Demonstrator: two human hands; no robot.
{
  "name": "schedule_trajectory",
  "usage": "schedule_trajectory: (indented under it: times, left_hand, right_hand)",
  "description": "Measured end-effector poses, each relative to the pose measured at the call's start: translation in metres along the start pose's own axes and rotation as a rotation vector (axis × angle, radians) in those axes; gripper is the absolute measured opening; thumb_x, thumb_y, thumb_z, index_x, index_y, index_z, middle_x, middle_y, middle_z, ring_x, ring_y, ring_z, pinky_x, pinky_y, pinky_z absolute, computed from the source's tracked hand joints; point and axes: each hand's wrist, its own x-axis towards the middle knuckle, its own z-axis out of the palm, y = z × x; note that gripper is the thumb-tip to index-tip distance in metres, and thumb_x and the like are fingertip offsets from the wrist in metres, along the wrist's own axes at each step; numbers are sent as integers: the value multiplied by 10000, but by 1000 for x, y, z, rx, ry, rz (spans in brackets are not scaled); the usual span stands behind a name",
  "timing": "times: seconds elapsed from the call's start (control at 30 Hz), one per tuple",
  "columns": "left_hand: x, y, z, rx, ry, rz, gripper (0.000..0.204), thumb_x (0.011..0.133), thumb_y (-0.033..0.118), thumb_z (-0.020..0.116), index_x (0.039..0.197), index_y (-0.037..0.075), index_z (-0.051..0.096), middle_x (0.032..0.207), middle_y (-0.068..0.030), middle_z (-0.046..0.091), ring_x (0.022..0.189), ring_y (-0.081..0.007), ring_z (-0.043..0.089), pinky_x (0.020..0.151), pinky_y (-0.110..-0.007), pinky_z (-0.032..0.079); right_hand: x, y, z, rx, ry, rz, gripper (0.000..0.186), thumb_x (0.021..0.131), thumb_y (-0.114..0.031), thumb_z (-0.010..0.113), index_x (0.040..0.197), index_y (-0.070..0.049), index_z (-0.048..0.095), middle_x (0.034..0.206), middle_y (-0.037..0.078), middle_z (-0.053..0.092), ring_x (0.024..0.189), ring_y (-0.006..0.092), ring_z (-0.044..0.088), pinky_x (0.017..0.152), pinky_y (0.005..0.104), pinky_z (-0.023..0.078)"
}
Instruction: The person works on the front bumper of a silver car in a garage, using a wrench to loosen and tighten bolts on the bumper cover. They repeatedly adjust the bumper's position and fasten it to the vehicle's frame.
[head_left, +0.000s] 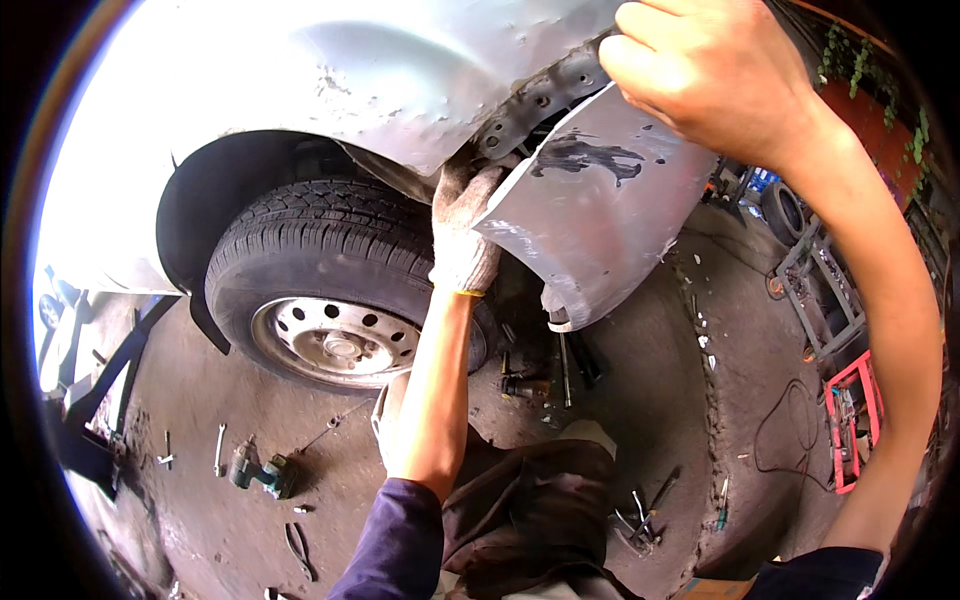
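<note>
A silver car body [360,60] fills the top, with a wheel arch round a black tyre [260,250] on a steel rim. A loose silver bumper section [610,230], smeared with black marks, hangs angled beside a holed metal bracket [540,100]. My left hand [465,225], in a white knit glove, reaches up at that section's left edge; its bent fingers go into the gap, their tips hidden. My bare right hand [690,65] is closed at the section's upper end, fingers curled over it, their grip partly hidden.
A drill [260,470], wrench [219,450], pliers [298,551] and more tools [640,525] lie on the concrete floor. A black jack or stand [85,430] is at left. A grey trolley [820,290], spare tyre [783,210], red tool carrier [835,420] and cable [770,465] are at right.
</note>
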Motion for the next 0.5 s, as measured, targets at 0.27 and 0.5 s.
schedule_trajectory:
  times: [0.27, 0.5]
  left_hand:
    - [0, -10, 1, 388, 25, 403, 207, 812, 135, 682, 987, 35, 725, 1019, -164, 625, 905, -270, 606, 837, -343, 499]
    - [-8, 5, -3, -704, 110, -149, 232, 920, 19, 551, 1128, -82, 541, 1020, -167, 680, 879, -191, 670, 796, -275, 558]
  right_hand:
    - [8, -6, -6, -111, -26, 105, 236, 653, -157, 716, 593, -110, 493, 576, 26, 459, 565, 208, 488, 588, 340, 370]
    - [8, -9, -9, -3, -185, 80, 274, 754, -113, 748, 653, -75, 496, 629, 60, 451, 610, 231, 474, 615, 351, 365]
